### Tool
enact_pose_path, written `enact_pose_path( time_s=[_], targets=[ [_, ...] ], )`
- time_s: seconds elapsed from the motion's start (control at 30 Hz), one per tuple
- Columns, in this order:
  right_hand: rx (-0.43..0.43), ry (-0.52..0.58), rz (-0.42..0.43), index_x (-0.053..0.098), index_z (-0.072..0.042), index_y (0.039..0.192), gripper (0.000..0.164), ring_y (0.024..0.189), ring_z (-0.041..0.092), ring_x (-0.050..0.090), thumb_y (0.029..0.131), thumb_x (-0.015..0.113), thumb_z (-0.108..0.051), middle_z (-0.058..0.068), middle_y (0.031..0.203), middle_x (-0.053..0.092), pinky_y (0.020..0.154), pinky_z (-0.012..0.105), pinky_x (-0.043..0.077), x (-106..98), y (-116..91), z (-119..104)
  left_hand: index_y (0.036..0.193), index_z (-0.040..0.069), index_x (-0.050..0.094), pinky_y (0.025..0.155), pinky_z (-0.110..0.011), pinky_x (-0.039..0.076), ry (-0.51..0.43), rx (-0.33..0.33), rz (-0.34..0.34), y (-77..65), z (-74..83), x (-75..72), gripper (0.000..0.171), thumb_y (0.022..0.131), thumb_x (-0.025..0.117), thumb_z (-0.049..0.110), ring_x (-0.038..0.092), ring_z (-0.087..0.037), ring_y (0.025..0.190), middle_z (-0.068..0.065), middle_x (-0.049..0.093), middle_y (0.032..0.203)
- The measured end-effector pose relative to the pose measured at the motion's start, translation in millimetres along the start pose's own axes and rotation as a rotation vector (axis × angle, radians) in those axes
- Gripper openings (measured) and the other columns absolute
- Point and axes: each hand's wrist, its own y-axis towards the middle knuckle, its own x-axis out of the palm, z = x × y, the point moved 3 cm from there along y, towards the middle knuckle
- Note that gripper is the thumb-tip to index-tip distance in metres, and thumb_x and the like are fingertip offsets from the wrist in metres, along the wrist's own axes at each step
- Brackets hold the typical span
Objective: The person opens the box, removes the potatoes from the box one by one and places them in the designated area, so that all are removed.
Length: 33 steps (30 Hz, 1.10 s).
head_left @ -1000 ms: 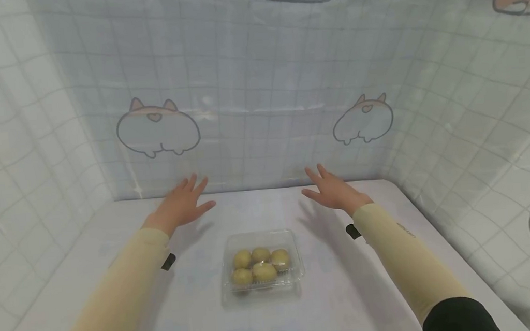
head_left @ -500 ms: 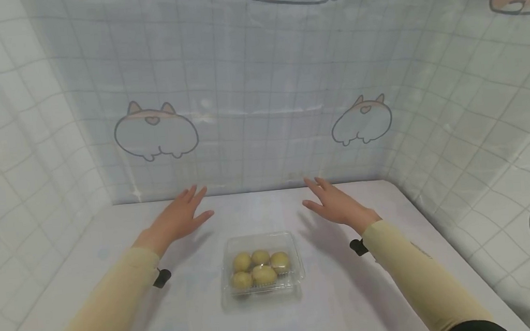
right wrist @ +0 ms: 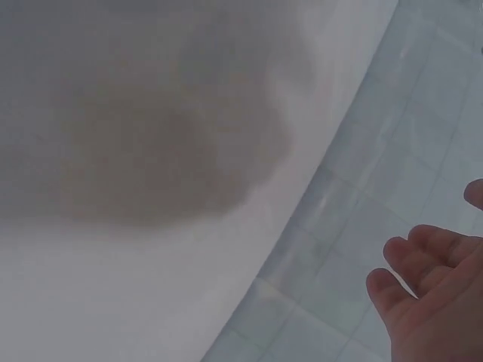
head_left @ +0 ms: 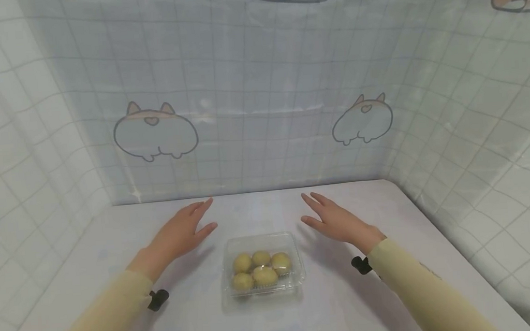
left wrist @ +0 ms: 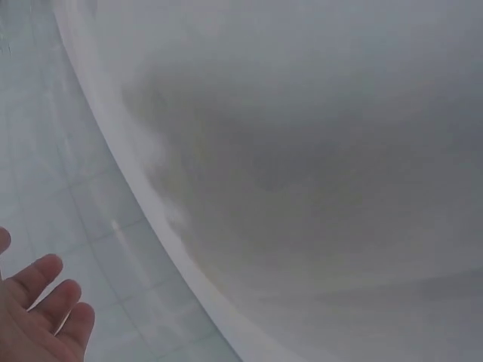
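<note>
"Plastic box [head_left: 259, 241] on the table [head_left: 259, 212], right between us; how do our fingers [left wrist: 59, 304] stand?"

"Relaxed and a little spread, thumbs apart, gripping nothing: our left hand [head_left: 181, 232] and right hand [head_left: 337, 219] hover off either side, just past its far edge"

"What could go wrong if we took hold?"

"We think squeezing too hard could buckle the thin walls and pop the lid, spilling the yellow fruit [head_left: 265, 275], or potatoes, we can't tell which. Lifting unevenly could tip it and roll them to one end"

"And beyond our hands?"

"Below our sleeves [head_left: 99, 313] hang black clips [head_left: 360, 265]; coming in low, we might snag the rim. The patterned curtain [head_left: 259, 93] behind seems too far off to bother us"
</note>
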Motion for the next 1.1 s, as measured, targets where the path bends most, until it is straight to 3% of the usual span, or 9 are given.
enact_pose_path(
  time_s=[0.27,0.77,0.93,1.1],
  targets=[
    [-0.030,0.050,-0.003,0.020,-0.026,0.159,0.074,0.143,0.030,0.032,0.099,0.040,-0.064,0.010,0.159,0.027,0.113,0.051,0.032,10.6,-18.2,-12.0,0.156,0.017,0.032,0.106,-0.058,0.038,-0.041,-0.008,-0.003,-14.5,9.5,6.1,0.076,0.097,0.043,0.064,0.044,-0.040,0.131,-0.020,0.048,0.141],
    [-0.033,0.103,0.019,0.027,-0.031,0.157,0.068,0.137,0.020,0.041,0.099,0.043,-0.062,0.002,0.153,0.037,0.111,0.043,0.037,29.1,-42.0,-26.3,0.154,0.019,0.037,0.102,-0.058,0.042,-0.116,-0.002,-0.007,-40.2,34.3,13.4,0.074,0.097,0.044,0.065,0.051,-0.040,0.125,-0.020,0.052,0.138],
    [-0.039,0.136,0.012,0.029,-0.030,0.157,0.068,0.136,0.021,0.042,0.098,0.042,-0.063,0.002,0.153,0.038,0.110,0.044,0.038,34.1,-49.5,-32.0,0.153,0.017,0.039,0.093,-0.052,0.050,-0.157,-0.006,-0.007,-48.0,43.9,14.2,0.075,0.096,0.044,0.066,0.061,-0.030,0.111,-0.010,0.058,0.126],
    [-0.077,0.162,0.019,0.032,-0.026,0.156,0.067,0.137,0.025,0.042,0.100,0.042,-0.060,0.005,0.152,0.039,0.110,0.048,0.037,37.8,-57.3,-38.9,0.151,0.014,0.042,0.087,-0.044,0.054,-0.237,-0.019,-0.043,-57.4,53.9,12.5,0.077,0.095,0.045,0.067,0.062,-0.020,0.106,-0.002,0.060,0.121]
  ],
)
